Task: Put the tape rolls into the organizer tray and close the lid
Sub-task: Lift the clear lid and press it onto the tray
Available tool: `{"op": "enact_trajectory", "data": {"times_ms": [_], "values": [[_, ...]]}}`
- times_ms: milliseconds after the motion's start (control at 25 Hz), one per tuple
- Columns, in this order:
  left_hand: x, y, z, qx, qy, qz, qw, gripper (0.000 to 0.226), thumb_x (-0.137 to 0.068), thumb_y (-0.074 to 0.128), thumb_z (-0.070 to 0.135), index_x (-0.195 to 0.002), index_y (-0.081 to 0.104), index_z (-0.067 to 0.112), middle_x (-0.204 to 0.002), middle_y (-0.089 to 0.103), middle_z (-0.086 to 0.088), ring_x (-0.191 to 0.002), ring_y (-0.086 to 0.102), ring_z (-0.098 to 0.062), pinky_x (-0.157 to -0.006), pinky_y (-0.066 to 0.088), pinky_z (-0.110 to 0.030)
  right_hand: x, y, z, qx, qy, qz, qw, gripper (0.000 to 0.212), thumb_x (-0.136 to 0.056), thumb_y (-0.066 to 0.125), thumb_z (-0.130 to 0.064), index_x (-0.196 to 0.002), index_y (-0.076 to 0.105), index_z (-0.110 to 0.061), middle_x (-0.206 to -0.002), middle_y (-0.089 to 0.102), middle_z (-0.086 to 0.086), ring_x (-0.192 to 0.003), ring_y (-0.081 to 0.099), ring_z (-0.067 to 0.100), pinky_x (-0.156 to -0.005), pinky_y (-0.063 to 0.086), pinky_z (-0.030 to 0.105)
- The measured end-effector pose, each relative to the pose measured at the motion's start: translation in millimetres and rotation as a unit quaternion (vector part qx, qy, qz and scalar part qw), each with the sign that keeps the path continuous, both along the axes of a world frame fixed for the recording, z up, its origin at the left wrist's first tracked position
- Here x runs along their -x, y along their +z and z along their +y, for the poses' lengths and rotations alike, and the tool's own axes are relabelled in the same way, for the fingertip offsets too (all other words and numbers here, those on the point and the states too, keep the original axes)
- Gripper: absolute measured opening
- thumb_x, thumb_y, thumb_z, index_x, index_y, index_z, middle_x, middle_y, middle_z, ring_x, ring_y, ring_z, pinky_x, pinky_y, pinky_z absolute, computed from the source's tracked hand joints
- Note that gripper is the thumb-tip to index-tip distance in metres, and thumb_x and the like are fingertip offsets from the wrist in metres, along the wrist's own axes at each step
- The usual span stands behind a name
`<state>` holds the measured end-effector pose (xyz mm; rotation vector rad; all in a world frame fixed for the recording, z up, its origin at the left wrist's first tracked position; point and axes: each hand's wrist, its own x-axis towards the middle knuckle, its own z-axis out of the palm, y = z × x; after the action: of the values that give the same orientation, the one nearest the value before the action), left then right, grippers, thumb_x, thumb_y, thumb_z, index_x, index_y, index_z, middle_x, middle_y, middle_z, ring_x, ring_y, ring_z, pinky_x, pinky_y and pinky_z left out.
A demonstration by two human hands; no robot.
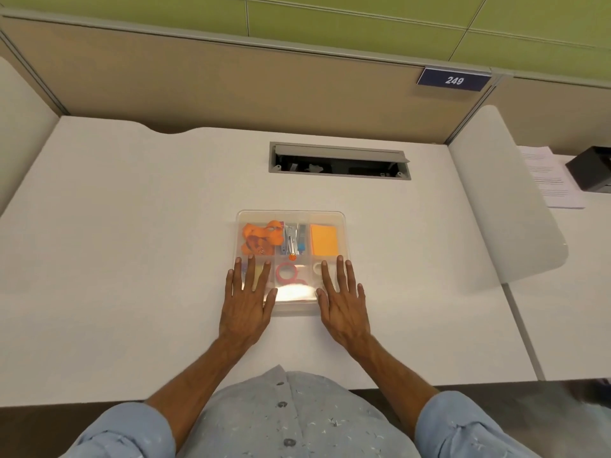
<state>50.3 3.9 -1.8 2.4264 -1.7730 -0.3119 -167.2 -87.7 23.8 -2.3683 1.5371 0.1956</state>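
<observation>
**Both hands flat on the closed organizer**

Blue shirt sleeves (125, 431) frame the bare forearms. Left hand (248, 299) and right hand (342, 299) lie palm down, fingers spread, gripping nothing, on the clear lid (291, 216) of the organizer tray (294, 309) on the white bench (132, 226). Under it, a red tape roll (287, 272) sits mid-front; a whitish roll (317, 268), probably tape, front right.

Bare white desk (132, 226) lies open left, right and far of the lidded organizer tray (291, 216); both flat hands, left (248, 300) and right (342, 300), cover its near corners; an open cable hatch (339, 161) interrupts the far surface
</observation>
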Motion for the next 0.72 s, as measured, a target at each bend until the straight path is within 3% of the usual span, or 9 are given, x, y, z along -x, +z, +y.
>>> {"op": "enact_trajectory", "data": {"times_ms": [80, 280, 520, 720], "values": [[0, 4, 0, 0.008, -0.001, 0.014, 1.000, 0.077, -0.104, 0.003, 0.062, -0.168, 0.014, 0.020, -0.178, 0.004, -0.011, -0.166, 0.001, -0.035, -0.135, 0.013, -0.057, 0, 2, 1, 0.009, 0.004, 0.007, 1.000, 0.066, -0.115, 0.024, -0.052, -0.169, -0.009, -0.035, -0.177, -0.024, 0.000, -0.167, -0.018, 0.024, -0.136, 0.004, 0.061], [0, 10, 3, 0.010, 0.006, 0.037, 0.999, 0.074, -0.106, 0.014, 0.058, -0.168, 0.016, 0.019, -0.178, 0.007, -0.011, -0.166, 0.004, -0.035, -0.136, 0.012, -0.058, -2, 9, -3, 0.046, 0.018, 0.013, 0.999, 0.063, -0.115, 0.024, -0.047, -0.171, 0.002, -0.027, -0.180, -0.009, 0.002, -0.168, -0.009, 0.021, -0.137, -0.004, 0.055], [-12, 27, -30, 0.038, 0.007, 0.039, 0.998, 0.084, -0.101, -0.005, 0.065, -0.169, 0.014, 0.020, -0.179, 0.007, -0.007, -0.167, 0.007, -0.028, -0.137, 0.009, -0.055, -28, 29, -52, 0.047, 0.008, -0.034, 0.998, 0.058, -0.117, 0.023, -0.041, -0.171, 0.012, -0.023, -0.180, 0.007, -0.005, -0.168, 0.005, 0.012, -0.138, 0.002, 0.051], [-40, 38, -80, 0.034, 0.047, 0.018, 0.998, 0.065, -0.111, 0.025, 0.045, -0.169, 0.014, 0.016, -0.179, 0.007, -0.009, -0.167, 0.007, -0.027, -0.137, 0.010, -0.052, -46, 38, -98, 0.025, 0.020, -0.030, 0.999, 0.060, -0.117, 0.022, -0.041, -0.171, 0.005, -0.022, -0.181, -0.003, -0.002, -0.169, -0.002, 0.016, -0.137, 0.002, 0.052]]}}
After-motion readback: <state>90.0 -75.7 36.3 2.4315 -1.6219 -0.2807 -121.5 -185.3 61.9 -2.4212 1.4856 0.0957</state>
